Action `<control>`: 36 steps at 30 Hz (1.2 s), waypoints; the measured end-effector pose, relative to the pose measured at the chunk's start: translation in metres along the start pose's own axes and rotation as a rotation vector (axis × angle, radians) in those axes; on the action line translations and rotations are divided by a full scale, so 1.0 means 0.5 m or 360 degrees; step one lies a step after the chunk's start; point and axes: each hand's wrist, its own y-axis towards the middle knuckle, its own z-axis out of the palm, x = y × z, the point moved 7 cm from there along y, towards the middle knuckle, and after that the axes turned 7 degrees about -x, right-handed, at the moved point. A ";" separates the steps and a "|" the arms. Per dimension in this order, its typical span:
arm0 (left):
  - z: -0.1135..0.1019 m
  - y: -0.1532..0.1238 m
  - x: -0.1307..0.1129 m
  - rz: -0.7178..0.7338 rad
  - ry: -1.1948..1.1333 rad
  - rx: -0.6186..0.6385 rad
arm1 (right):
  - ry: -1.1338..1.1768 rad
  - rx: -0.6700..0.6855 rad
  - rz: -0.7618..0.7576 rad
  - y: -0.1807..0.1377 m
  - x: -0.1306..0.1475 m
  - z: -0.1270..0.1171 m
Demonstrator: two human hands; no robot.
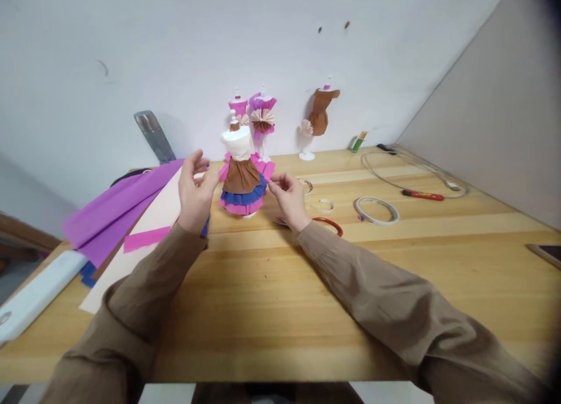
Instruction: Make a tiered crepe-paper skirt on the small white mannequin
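Observation:
A small white dress form stands on the table in front of me. Its layered crepe paper skirt is brown over blue and pink, with pink ruffles spreading at both sides. Just left of it is my left hand, raised, its fingers loosely bent and apart, with nothing visible in them. At the skirt's right side, my right hand has thumb and forefinger pinched together at the edge of the pink ruffle. The exact contact is too small to see clearly.
Other paper-dressed forms stand behind, one in brown. Purple crepe paper and a white ruler-like strip lie left, near a bottle. At right are tape rolls, a red cutter and a cable.

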 end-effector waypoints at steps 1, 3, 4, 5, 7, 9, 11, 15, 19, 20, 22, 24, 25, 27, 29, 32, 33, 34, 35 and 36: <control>0.020 0.012 -0.017 0.0044 0.0039 0.0108 | -0.0024 0.0031 -0.0069 -0.003 0.012 0.004; 0.060 0.030 -0.040 0.0097 0.0089 0.0281 | -0.0091 0.0105 -0.0199 -0.010 0.034 0.012; 0.080 0.035 -0.047 0.0125 0.0077 0.0366 | -0.0133 0.0146 -0.0257 -0.015 0.044 0.015; 0.097 0.038 -0.050 0.0136 0.0065 0.0425 | -0.0180 0.0183 -0.0307 -0.018 0.051 0.017; 0.120 0.041 -0.048 0.0125 0.0046 0.0474 | -0.0271 0.0226 -0.0380 -0.025 0.063 0.019; 0.131 0.042 -0.039 0.0069 0.0045 0.0468 | -0.0331 0.0217 -0.0418 -0.031 0.071 0.019; 0.137 0.040 -0.029 0.0003 -0.0005 0.0475 | -0.0392 0.0196 -0.0482 -0.037 0.081 0.023; 0.142 0.035 -0.020 -0.0098 -0.0157 0.0507 | -0.0653 0.0218 -0.0676 -0.050 0.097 0.040; 0.142 0.033 -0.019 -0.0141 -0.0152 0.0531 | -0.0833 0.0199 -0.0733 -0.053 0.100 0.038; 0.142 0.032 -0.020 -0.0138 -0.0152 0.0529 | -0.0832 0.0194 -0.0756 -0.054 0.102 0.037; 0.144 0.033 -0.025 -0.0117 -0.0152 0.0528 | -0.0829 0.0170 -0.0823 -0.056 0.110 0.039; 0.147 0.033 -0.031 -0.0093 -0.0126 0.0543 | -0.0858 0.0148 -0.0887 -0.058 0.116 0.045; 0.148 0.033 -0.033 -0.0077 -0.0101 0.0553 | -0.0877 0.0145 -0.0903 -0.059 0.118 0.050; 0.146 0.032 -0.036 -0.0029 -0.0039 0.0586 | -0.0898 0.0160 -0.0908 -0.059 0.118 0.057; 0.133 0.026 -0.033 0.0043 0.0061 0.0581 | -0.0883 0.0175 -0.0893 -0.058 0.116 0.060; 0.084 0.009 -0.013 0.0150 0.0396 0.0371 | -0.0843 0.0163 -0.0872 -0.057 0.115 0.056; 0.067 -0.001 -0.004 0.0188 0.0549 0.0301 | -0.0829 0.0160 -0.0872 -0.057 0.114 0.056; 0.056 -0.013 0.005 0.0236 0.0683 0.0295 | -0.0811 0.0159 -0.0874 -0.058 0.113 0.056; 0.046 -0.024 0.013 0.0285 0.0784 0.0271 | -0.0791 0.0164 -0.0875 -0.058 0.113 0.057; 0.041 -0.034 0.018 0.0336 0.0844 0.0265 | -0.0769 0.0166 -0.0872 -0.059 0.112 0.058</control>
